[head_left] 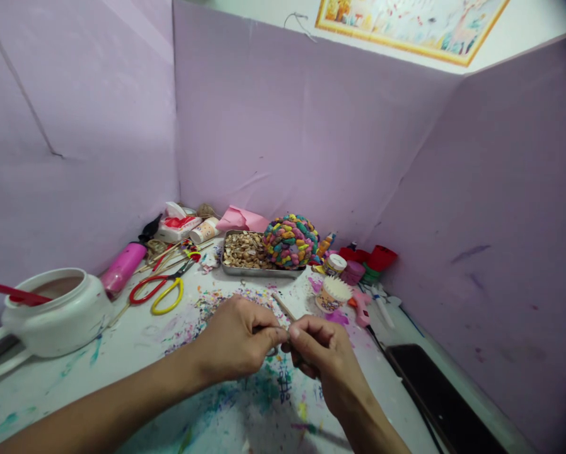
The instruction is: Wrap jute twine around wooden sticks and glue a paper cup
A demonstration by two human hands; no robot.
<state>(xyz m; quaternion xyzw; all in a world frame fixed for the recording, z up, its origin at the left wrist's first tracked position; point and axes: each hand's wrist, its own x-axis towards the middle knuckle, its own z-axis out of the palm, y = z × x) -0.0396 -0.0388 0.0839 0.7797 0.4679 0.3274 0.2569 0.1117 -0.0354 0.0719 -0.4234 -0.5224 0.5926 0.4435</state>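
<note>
Stick (283, 308) in front of tray (252, 272), pinched in right hand (324, 350); left hand (240, 334) curled in at right's fingertips, can't tell if gripping; hands probably paired for fine control

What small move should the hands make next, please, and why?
Perhaps ease the left hand slightly away from the right hand, which could steady the thin stick: the hands meet close together, and only one end of the stick shows, so parting them might reveal the covered part.

Left grip (248, 337), right grip (318, 350) pinched close together; forearms (136, 391) angled inward
</note>
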